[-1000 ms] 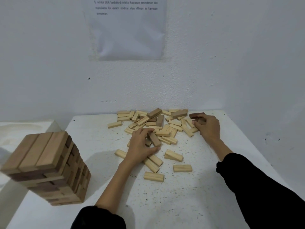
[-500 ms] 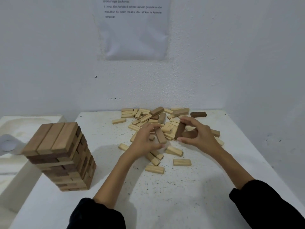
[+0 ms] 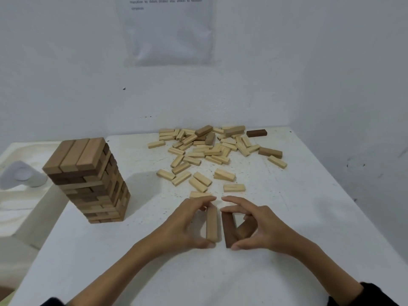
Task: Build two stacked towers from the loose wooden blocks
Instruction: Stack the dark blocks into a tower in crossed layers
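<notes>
So there's a white table (image 3: 298, 228) with one finished tower (image 3: 88, 180) standing at its left side, and a messy heap of loose blocks (image 3: 209, 151) at the back by the wall. Up front, the left hand (image 3: 187, 226) pinches a light block (image 3: 212, 224) end to end, flat on the table. Just beside it, the right hand (image 3: 260, 228) grips a dark block (image 3: 228, 230) the same way, with a tilted brown block (image 3: 245, 229) tucked under its palm.
</notes>
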